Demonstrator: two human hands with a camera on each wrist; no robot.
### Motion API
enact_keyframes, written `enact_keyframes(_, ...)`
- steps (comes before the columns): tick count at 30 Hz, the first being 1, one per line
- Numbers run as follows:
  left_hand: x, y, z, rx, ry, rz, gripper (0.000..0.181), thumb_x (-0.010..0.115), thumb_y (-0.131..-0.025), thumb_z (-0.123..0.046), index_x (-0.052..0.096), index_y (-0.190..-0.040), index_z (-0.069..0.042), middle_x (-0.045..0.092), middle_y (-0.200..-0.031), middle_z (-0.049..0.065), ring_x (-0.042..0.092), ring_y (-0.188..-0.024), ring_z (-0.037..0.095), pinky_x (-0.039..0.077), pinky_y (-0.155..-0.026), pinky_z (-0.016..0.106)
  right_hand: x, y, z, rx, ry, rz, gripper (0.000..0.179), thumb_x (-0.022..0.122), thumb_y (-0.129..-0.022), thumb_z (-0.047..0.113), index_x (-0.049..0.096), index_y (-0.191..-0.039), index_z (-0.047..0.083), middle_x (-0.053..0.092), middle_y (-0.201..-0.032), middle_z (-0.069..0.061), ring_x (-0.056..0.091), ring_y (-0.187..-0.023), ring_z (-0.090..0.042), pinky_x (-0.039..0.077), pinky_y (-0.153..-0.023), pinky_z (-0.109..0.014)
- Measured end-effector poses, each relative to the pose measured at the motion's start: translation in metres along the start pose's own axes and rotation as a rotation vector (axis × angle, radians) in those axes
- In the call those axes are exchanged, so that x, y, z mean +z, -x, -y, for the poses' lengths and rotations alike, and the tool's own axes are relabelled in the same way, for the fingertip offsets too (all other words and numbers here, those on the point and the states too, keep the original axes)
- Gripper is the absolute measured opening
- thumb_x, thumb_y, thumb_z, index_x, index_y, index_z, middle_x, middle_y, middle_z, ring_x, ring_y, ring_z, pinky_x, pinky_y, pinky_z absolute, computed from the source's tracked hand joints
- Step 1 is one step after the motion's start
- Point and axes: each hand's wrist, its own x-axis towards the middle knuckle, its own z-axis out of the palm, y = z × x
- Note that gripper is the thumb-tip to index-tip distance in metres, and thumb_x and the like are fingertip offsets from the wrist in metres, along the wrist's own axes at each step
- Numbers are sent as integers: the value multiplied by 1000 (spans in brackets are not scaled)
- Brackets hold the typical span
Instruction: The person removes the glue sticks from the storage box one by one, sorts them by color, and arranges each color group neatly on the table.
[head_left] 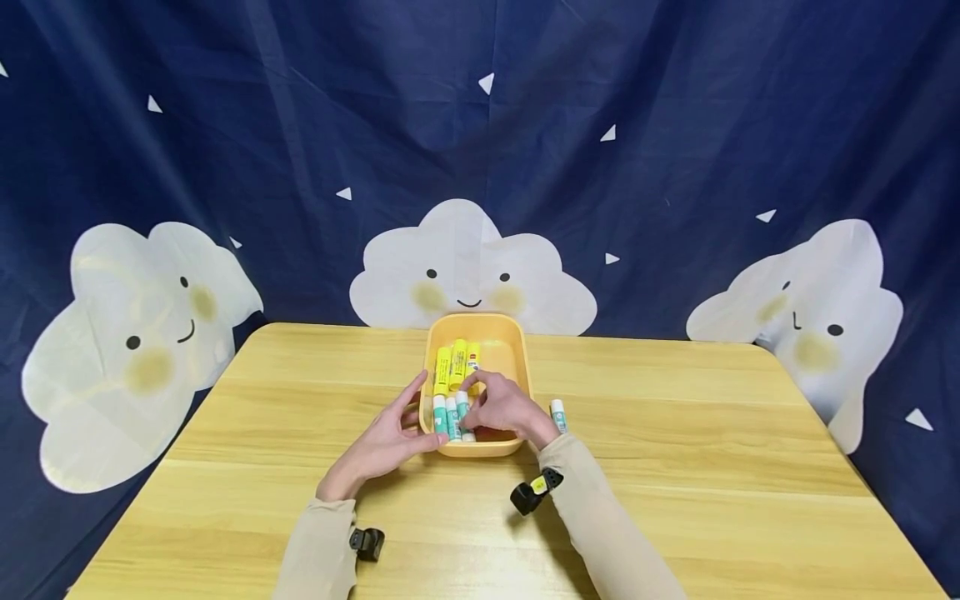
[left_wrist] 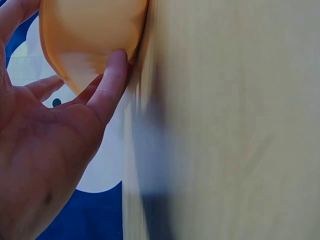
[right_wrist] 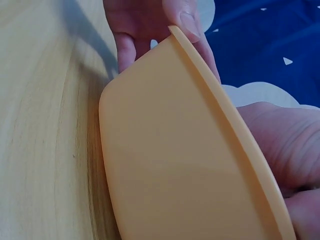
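Your left hand (head_left: 386,442), fingers spread, braces the tray (head_left: 480,451) at frame centre. Inside, lower left, lie two teal sticks (head_left: 440,418); your right hand (head_left: 498,404) pinches a third stick (head_left: 463,408) beside them, its long axis running up-frame. A lone stick (head_left: 558,415) lies rightward, nearer your right hand. The wrist views show no sticks.

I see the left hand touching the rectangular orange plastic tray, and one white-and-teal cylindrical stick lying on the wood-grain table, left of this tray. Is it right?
Only the side is wrong: that stick lies on the table right of the tray, as the head view shows. The left hand does touch the tray.
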Motion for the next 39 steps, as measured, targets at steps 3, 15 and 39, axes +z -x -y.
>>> enact_keyframes(3, 0, 0, 0, 0, 0, 3, 108, 82, -88, -20, 9, -166, -25, 28, -165, 19, 51, -140, 37, 57, -100, 34, 0, 0, 0, -6, -21, 1, 54, 83, -77, 4, 61, -126, 9, 65, -81, -6, 59, -68, -17, 49, -60, -25)
enact_keyframes(15, -2, 1, -2, 3, 1, 19, 106, 82, -89, -22, 9, -166, -27, 28, -166, 18, 49, -142, 38, 57, -101, 35, -3, -2, -3, -43, -162, -12, 52, 79, -81, 0, 59, -128, 10, 63, -91, -10, 62, -74, -18, 56, -64, -26)
enact_keyframes(39, 0, 2, -5, 2, -9, 6, 107, 82, -88, -20, 9, -166, -23, 33, -162, 18, 53, -137, 36, 57, -100, 34, -13, 7, -4, -184, -510, -59, 59, 73, -86, -4, 52, -139, 11, 59, -106, -13, 68, -88, -22, 64, -83, -48)
